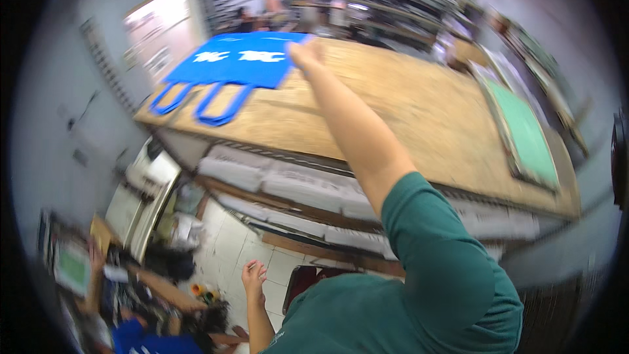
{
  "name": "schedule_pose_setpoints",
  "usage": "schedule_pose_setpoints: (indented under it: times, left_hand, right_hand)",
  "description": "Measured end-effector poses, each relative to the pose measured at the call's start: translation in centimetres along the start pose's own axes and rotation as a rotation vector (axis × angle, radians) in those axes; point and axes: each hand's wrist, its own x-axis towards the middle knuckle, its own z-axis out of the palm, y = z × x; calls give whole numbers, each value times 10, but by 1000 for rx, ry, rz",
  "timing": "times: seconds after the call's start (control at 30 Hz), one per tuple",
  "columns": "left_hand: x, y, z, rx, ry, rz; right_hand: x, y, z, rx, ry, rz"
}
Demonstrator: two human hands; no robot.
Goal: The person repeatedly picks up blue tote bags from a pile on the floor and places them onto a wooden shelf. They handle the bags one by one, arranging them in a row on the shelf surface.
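Observation:
A blue tote bag [229, 59] with white print lies flat on the big wooden table, its two handle loops toward the table's near edge. My right arm reaches far across, and my right hand [306, 54] is at the bag's far right corner. Its fingers are blurred but look closed on the bag's edge. My left hand [253, 278] hangs low in front of me, away from the table, above the white tiled floor. Its fingers are loosely bent and apart, with nothing visible in them.
The plywood table [406, 111] has shelves of white wrapped stacks [301, 183] below. A green-meshed frame [524, 131] lies on its right end. Racks [400, 6] stand behind. At lower left, a person in a blue shirt [154, 339] is near boxes and clutter. A dark red seat [303, 283] is close to me.

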Motion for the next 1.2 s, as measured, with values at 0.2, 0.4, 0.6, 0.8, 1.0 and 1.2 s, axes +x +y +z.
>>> schedule_pose_setpoints:
  times: [0.2,0.4,0.6,0.8,1.0,1.2]
  left_hand:
    - [-10,43,103,244,-464,74]
    - [-40,43,205,558,-1144,13]
    - [-91,19,291,741,-1555,73]
    - [-133,-10,337,850,-1754,62]
    - [-169,-29,368,911,-1917,91]
    - [-219,-37,384,1013,-2035,106]
  right_hand:
    - [-72,-40,-187,9,352,-641]
    - [-311,-21,-342,235,441,-1082]
    - [-537,152,-421,15,1167,-421]
    - [-814,421,-350,-389,1491,1122]
    - [-921,450,-246,580,2117,1310]
    - [-985,433,-326,807,2353,785]
